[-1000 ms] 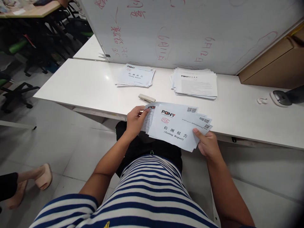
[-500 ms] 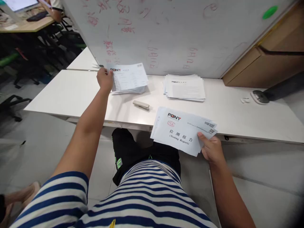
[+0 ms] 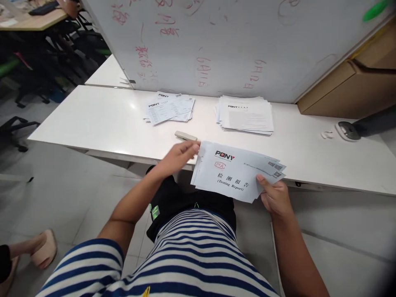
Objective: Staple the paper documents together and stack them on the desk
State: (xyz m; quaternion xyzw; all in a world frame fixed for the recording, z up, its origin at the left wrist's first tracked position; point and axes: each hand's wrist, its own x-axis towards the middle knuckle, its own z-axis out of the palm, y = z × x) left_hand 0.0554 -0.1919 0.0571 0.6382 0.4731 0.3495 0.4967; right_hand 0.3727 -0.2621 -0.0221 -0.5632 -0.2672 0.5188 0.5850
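My right hand [image 3: 276,196] pinches the right edge of several testing reports [image 3: 233,171], printed "PONY" and slightly fanned, above my lap at the table's front edge. At the sheaf's upper left corner is my left hand [image 3: 177,159], its fingers stretched out; whether they touch the paper I cannot tell. Just behind those fingers lies a beige stapler [image 3: 185,135], partly covered by the hand. Farther back, a loose pile of printed reports [image 3: 170,110] rests at an angle on the white table [image 3: 102,119]. To its right sits a neater stack of papers [image 3: 247,115].
A whiteboard [image 3: 235,45] with red writing stands along the table's back. Cardboard boxes [image 3: 337,93] and a dark object with a white rim [image 3: 348,131] occupy the right end. At lower left, a person's foot in a slipper [image 3: 45,249] shows on the floor.
My left hand has let go of a report on the left pile and come down right to the sheaf. That report now lies askew on the pile. My right hand keeps its hold.
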